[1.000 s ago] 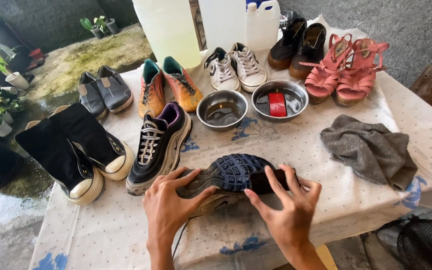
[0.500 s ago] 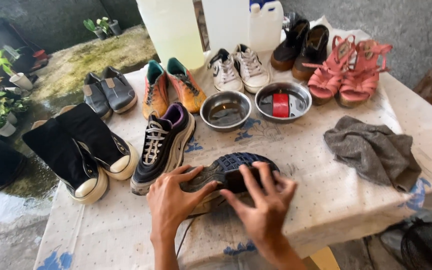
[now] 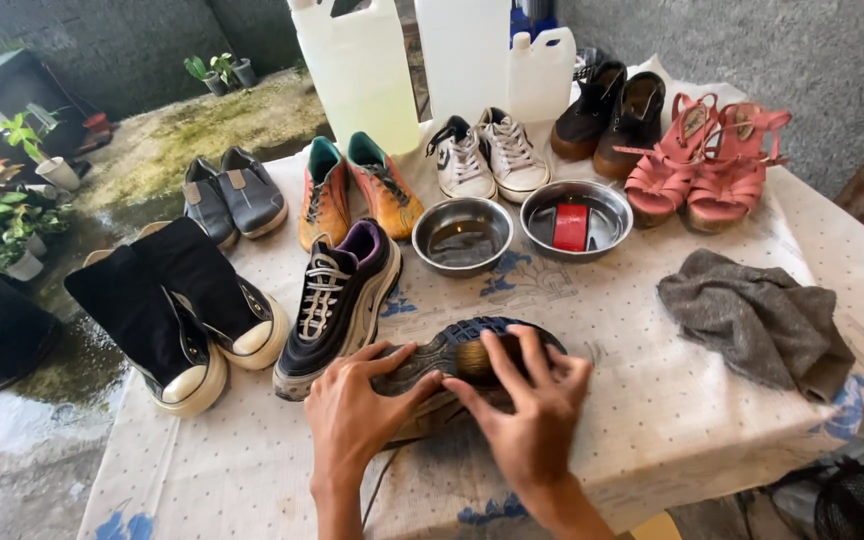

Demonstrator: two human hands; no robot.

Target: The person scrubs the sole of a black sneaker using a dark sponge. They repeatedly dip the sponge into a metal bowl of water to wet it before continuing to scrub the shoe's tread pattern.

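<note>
left hand (image 3: 352,415) clamps dark sneaker (image 3: 457,360) | right hand (image 3: 532,410) grips brush (image 3: 474,357) on it | risk: hard stroke slides sneaker off desk (image 3: 652,400) edge

left hand (image 3: 352,415) steadies dark sneaker (image 3: 452,355) | right hand (image 3: 532,415) presses brush (image 3: 477,358)

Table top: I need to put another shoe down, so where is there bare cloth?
Bare cloth lies between the grey rag and the right hand, and left of the left hand below the black high-tops. The back row, shoes and bowls, is crowded.
</note>
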